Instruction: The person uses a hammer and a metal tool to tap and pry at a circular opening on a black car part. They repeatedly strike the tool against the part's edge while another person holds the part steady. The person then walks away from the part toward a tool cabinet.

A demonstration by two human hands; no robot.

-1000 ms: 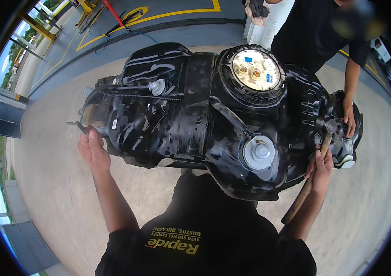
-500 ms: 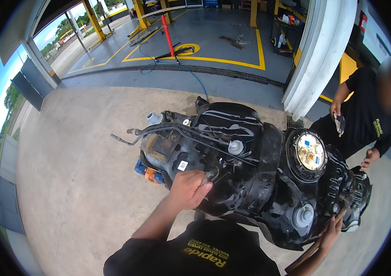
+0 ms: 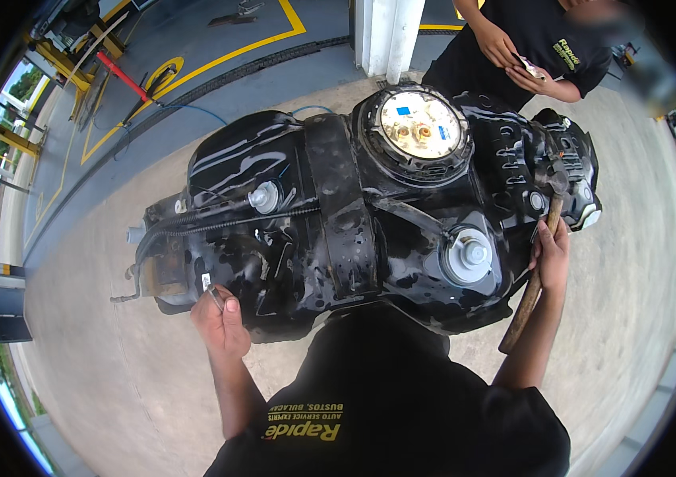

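A large black fuel tank [image 3: 346, 254] lies across the view before me. My left hand [image 3: 225, 324] is closed around a short metal rod [image 3: 215, 298], perhaps a punch or chisel, near the tank's front left edge. Over the right part of the tank, my right hand [image 3: 552, 253] grips a hammer [image 3: 522, 314] by its wooden handle. The hammer's head points away from me, close to the tank's right end. A round pale pump cover [image 3: 423, 126] sits in a black ring on top, with a grey valve [image 3: 469, 256] nearer me and another valve [image 3: 265, 197] to the left.
Corrugated hoses [image 3: 195, 226] run along the tank's left half. A co-worker [image 3: 513, 40] stands beyond the tank at the right, holding a cloth-like piece in both hands. A white pillar [image 3: 385, 40] and a drain grate line lie behind; a red stand [image 3: 123, 77] is far left.
The view has swung to the right. My left hand has drawn back from the tank's top to its near edge, rod still held. The co-worker's hands have come together.
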